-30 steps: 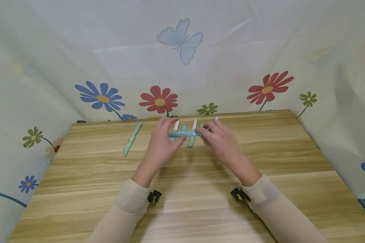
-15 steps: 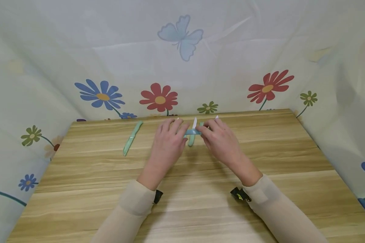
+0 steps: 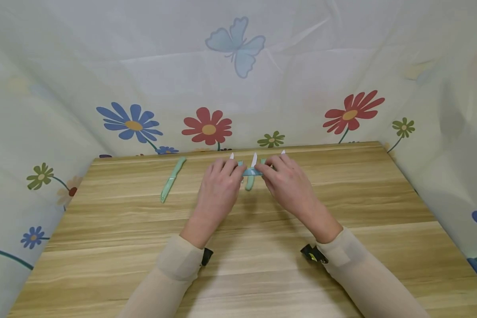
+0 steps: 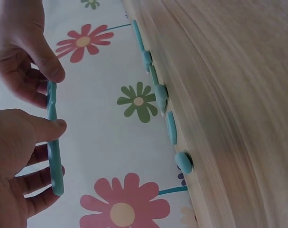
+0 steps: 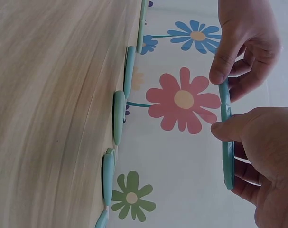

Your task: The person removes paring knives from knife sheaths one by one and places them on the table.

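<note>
A blue sheathed paring knife [image 3: 252, 172] is held level above the table between both hands. My left hand [image 3: 219, 185] grips its handle end [image 4: 55, 164], thumb on one side and fingers on the other. At the sheath end [image 5: 227, 161], my right hand [image 3: 289, 187] pinches with thumb and fingertips. Behind the hands lie knives with bare white blades: a green-handled knife [image 3: 250, 182] in the middle, a blade [image 3: 232, 156] beyond the left hand and another blade [image 3: 283, 153] beyond the right. Fingers hide most of both outer knives.
A green sheathed knife [image 3: 172, 180] lies at the left on the wooden table [image 3: 254, 274]. Short sheaths, one blue [image 3: 240, 163] and one green [image 3: 263, 161], lie among the unsheathed knives. A flower-printed curtain [image 3: 302, 97] stands behind the table's back edge.
My left hand has turned over the knife's handle, its fingers now covering that end from above. My right hand stays nearly still at the other end.
</note>
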### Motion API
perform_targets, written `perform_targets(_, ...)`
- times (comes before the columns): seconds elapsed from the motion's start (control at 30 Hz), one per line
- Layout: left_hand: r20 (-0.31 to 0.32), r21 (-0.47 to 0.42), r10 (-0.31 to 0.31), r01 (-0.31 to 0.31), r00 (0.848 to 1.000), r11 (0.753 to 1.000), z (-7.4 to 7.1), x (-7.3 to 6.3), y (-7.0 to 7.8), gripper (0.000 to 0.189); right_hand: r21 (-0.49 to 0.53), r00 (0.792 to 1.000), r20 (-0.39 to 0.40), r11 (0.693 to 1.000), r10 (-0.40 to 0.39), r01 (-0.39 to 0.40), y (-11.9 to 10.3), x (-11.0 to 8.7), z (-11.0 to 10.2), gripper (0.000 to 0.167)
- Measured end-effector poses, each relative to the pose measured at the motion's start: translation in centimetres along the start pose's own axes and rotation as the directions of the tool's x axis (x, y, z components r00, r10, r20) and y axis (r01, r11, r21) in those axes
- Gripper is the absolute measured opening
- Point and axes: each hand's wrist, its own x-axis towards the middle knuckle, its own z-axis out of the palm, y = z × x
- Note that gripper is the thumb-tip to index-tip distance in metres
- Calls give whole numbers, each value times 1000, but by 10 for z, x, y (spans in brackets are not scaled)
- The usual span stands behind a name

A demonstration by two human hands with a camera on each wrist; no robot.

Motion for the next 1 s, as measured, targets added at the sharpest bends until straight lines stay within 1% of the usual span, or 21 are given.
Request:
perform_targets(0.13,10,-1,-3,3,1000,1000,0,0,0,21,-3,1000,9,1000,0,0,0,0,0,24)
perform_targets(0.3,23,11,-5,5,1000,1000,0,0,1,18,-4,1000,12,1000,2,-2,-1,0,0,24)
perform_targets(0.6,38,23,-5,4,999,1000,0,0,1,19,-10,1000,31,1000,-3,3,-1,-1,0,25)
perform_targets(0.8,33,32,-3,2,999,999,0,0,1,18,-8,999,39,1000,3,-2,-1,-1,0,25)
perform_targets(1.0,39,23,-14,13,999,1000,0,0,2,19,-6,999,38,1000,3,-3,-1,-1,0,25)
